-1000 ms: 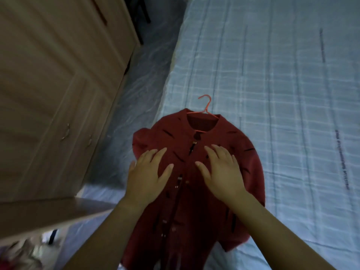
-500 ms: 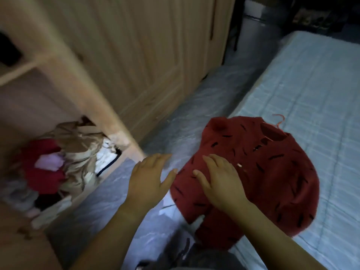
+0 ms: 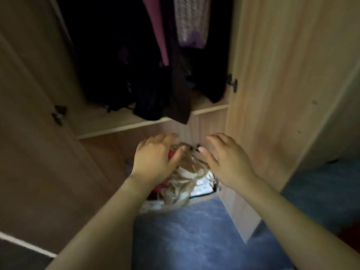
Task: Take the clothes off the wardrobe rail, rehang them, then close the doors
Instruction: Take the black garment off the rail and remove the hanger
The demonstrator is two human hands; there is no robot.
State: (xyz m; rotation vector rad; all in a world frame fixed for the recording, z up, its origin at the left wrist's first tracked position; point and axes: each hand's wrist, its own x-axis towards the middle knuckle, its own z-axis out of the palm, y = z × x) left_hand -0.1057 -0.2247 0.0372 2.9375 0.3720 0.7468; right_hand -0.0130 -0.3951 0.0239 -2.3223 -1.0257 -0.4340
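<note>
- Step in hand, I judge: taking a garment off the rail; next the hands must rise to the hanging clothes [image 3: 176, 78] in the open wardrobe [image 3: 276, 98]; the rail itself is out of view.
- Left hand [image 3: 155, 160] and right hand [image 3: 228, 160] hold nothing, fingers [image 3: 216, 137] loosely spread; the hanging clothes are above them, not touching; a crumpled pile [image 3: 185, 184] lies beneath.

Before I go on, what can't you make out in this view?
Head view:
- Rail and hangers: cut off by the top edge.
- Hanging clothes: too dark to count.
- Heap below the shelf: partly hidden by left hand and right hand; contact unclear.
</note>
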